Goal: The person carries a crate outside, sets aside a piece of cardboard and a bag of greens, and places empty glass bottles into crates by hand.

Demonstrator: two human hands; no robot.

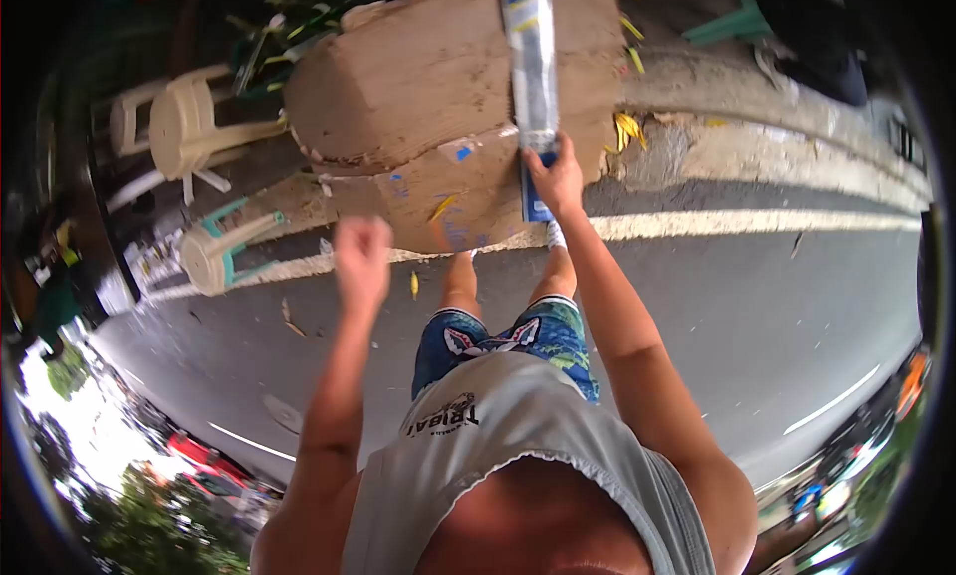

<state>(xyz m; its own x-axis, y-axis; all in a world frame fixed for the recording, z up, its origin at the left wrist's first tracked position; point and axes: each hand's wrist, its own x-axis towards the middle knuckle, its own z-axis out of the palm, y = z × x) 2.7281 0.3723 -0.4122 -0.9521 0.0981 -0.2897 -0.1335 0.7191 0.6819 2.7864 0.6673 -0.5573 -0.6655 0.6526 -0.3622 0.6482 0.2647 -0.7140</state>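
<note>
My right hand grips the lower end of a long, narrow blue package with a clear middle section. The package reaches away from me over a large sheet of brown cardboard, and its top end leaves the view. My left hand is raised left of the package, near the cardboard's close edge, and blurred by motion. Its fingers look curled into a fist; whether anything is in them is hidden. Small blue scraps and a yellow strip lie on the cardboard.
Beige plastic stools stand at the left, with a beige and green one nearer me. A green chair leg shows at upper right. Yellow peel-like pieces lie by the kerb. Grey road stretches under my feet.
</note>
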